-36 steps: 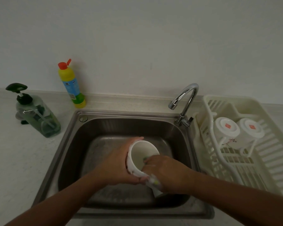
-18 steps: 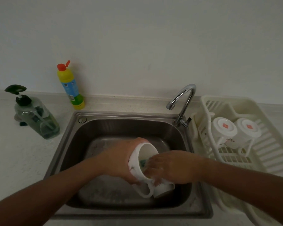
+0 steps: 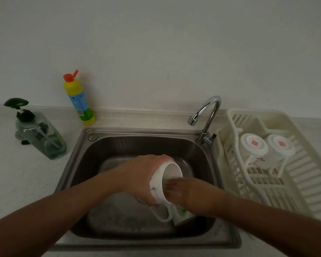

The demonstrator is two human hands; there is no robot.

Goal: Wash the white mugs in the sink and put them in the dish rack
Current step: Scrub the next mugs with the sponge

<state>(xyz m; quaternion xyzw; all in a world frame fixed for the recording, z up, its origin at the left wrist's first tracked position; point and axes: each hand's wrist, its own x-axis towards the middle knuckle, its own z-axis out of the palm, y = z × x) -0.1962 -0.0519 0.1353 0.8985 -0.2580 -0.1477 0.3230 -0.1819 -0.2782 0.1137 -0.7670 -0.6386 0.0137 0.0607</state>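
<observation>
Mug (image 3: 172, 171) in left hand (image 3: 141, 178), right hand (image 3: 190, 195) seemingly inside

**Mug tipped over; right hand now in its mouth**

One second ago the mug (image 3: 171, 175) stands nearly upright in the left hand (image 3: 143, 179), with its mouth toward the camera. It now lies tipped, mouth facing right. Its handle (image 3: 160, 213), hidden at first, hangs below the left thumb. The left hand moves from the mug's side to lie over its upper wall. The right hand (image 3: 191, 195), earlier at the lower rim outside the mug, is now level with the mouth. Its fingers reach inside and are blurred. Both hands sit slightly further right than before.
</observation>
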